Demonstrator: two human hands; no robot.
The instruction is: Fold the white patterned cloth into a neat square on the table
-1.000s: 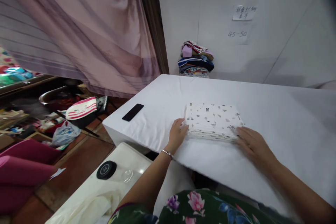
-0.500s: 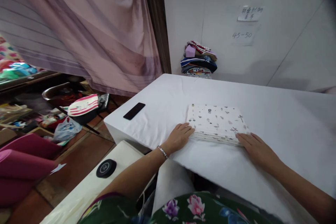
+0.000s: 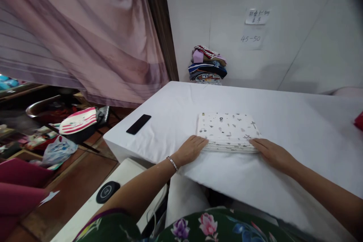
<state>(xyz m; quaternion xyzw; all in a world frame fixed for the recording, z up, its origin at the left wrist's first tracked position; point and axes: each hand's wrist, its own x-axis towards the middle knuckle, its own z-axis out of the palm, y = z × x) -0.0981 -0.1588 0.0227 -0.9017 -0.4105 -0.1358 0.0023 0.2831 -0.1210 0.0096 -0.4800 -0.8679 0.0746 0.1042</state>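
Note:
A folded white cloth (image 3: 229, 126) with small grey-brown prints lies as a neat, layered rectangle on the white-covered table. My left hand (image 3: 192, 149) rests against its near left corner, fingers stretched out and their tips on the cloth. At the near right corner, my right hand (image 3: 270, 153) touches the edge with its fingers extended. Both thumbs are hidden from view. Several stacked layers show along the cloth's near edge, between the two hands.
A black phone (image 3: 138, 124) lies on the table (image 3: 170, 109) to the left. Folded clothes (image 3: 208, 66) are piled behind the table, by the wall. A round black object (image 3: 107, 192) sits on a white surface at lower left. Something red (image 3: 359, 121) shows at the right edge.
The view has turned slightly right, bringing a red thing in at the right edge. Both hands stay at the cloth's near corners, and the right fingers have shifted slightly outward along the edge.

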